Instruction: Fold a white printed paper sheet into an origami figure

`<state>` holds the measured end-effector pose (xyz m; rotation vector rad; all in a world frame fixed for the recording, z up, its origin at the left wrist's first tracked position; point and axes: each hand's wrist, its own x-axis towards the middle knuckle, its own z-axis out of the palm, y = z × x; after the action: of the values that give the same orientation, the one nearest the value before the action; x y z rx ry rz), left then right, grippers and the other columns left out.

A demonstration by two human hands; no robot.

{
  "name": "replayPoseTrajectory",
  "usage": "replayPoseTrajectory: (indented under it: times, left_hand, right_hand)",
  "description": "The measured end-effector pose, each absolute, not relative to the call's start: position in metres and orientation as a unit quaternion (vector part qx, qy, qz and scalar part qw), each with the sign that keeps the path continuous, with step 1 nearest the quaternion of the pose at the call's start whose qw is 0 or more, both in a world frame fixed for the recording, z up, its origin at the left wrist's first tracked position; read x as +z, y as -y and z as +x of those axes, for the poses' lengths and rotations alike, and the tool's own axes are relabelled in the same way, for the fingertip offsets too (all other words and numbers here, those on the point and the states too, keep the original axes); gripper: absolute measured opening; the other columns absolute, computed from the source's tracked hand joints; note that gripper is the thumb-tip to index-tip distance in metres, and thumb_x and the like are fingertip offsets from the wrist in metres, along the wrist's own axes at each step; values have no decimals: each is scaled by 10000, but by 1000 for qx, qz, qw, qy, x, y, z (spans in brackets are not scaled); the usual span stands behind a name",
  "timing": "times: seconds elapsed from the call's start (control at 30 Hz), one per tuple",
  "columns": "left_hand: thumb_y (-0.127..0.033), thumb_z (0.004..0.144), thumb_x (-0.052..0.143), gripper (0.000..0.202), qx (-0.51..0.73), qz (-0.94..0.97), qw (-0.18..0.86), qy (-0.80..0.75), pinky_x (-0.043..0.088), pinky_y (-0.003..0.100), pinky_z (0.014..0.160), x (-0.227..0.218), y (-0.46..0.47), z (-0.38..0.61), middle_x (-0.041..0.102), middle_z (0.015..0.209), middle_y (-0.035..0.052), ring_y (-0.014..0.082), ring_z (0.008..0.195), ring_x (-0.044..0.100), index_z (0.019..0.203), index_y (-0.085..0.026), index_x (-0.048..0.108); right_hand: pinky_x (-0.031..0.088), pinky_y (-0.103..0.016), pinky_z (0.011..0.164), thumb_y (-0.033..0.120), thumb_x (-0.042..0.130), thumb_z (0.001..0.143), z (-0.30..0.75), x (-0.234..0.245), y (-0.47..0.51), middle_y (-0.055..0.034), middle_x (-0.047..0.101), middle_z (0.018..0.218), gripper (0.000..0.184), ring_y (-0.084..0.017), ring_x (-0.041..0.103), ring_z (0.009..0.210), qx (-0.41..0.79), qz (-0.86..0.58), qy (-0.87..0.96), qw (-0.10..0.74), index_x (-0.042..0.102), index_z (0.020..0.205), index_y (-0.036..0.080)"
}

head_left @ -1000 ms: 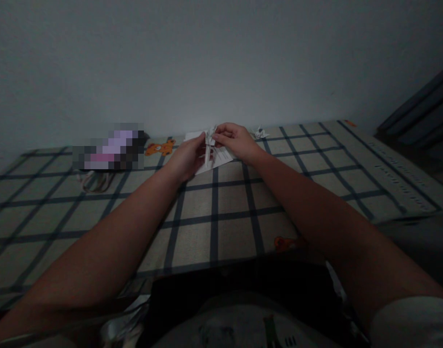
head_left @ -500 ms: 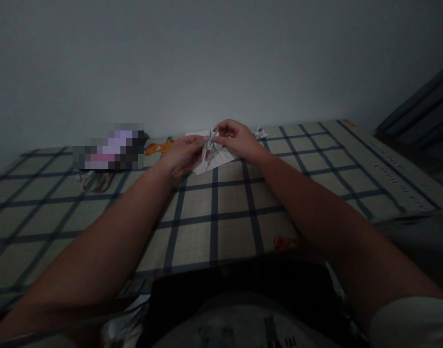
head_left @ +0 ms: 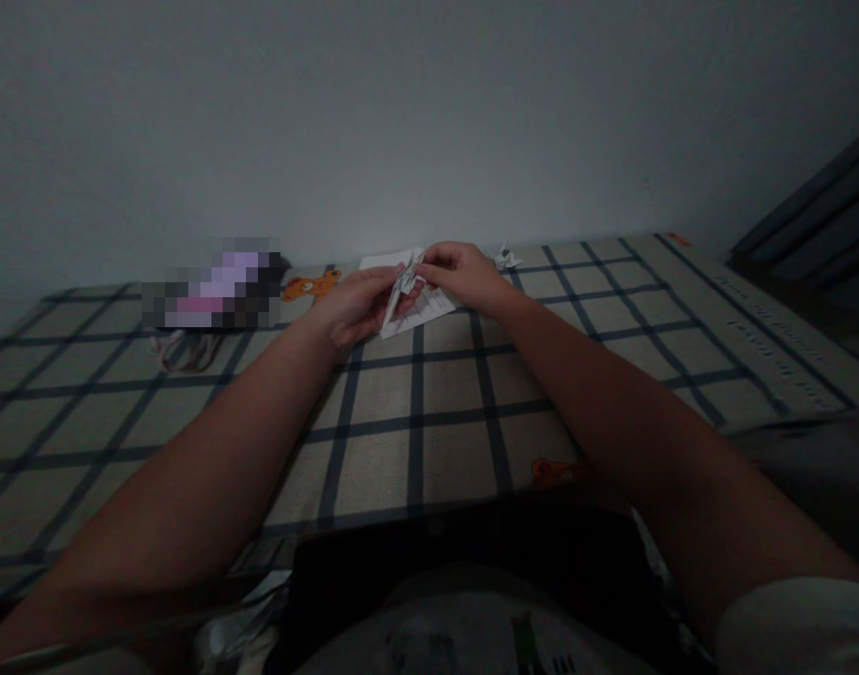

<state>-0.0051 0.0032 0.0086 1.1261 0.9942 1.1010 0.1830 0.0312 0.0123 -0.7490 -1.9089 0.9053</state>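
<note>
Both my hands meet at the far middle of a checked bedsheet (head_left: 415,412). Between them is a small folded white paper figure (head_left: 403,281). My left hand (head_left: 355,305) holds it from the left, palm turned up, with fingers curled against it. My right hand (head_left: 458,274) pinches its top from the right. Under the hands lies a flat white sheet of printed paper (head_left: 419,305).
A second small folded paper figure (head_left: 504,257) sits just right of my right hand near the wall. A blurred purple and dark object (head_left: 215,286) lies at the left, with a pale cord (head_left: 183,352) in front. A dark frame (head_left: 816,234) stands at the right.
My left hand has turned palm up and slid slightly left and down. The paper figure has tilted from upright to slanting. My right hand stays in place, pinching it.
</note>
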Motion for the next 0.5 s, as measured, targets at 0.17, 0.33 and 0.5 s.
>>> replayPoseTrajectory:
  times: [0.17,0.33,0.5]
  left_hand:
    - [-212,880,635,118,469,443,643,-413,598,219,650,12,-3,-4,736,795,69,113,615,675,904,-133,718]
    - [-170,920,570,157,462,448,657,-393,569,178,655,13,0,-4,725,748,51,87,604,663,882,-118,714]
    - [-186,896,627,152,453,482,652,-372,558,192,641,14,4,-1,720,732,57,94,584,657,802,-101,710]
  right_hand:
    - [437,-275,748,259,642,831,181,13,-31,-4,581,750,129,-124,535,744,330,-289,775,455,606,788,143]
    - [447,-283,745,284,636,835,179,8,-36,-3,583,757,143,-125,543,739,334,-277,776,459,594,812,149]
    - [468,-288,757,280,628,845,177,1,-41,-11,603,803,126,-129,563,759,349,-259,773,462,582,845,163]
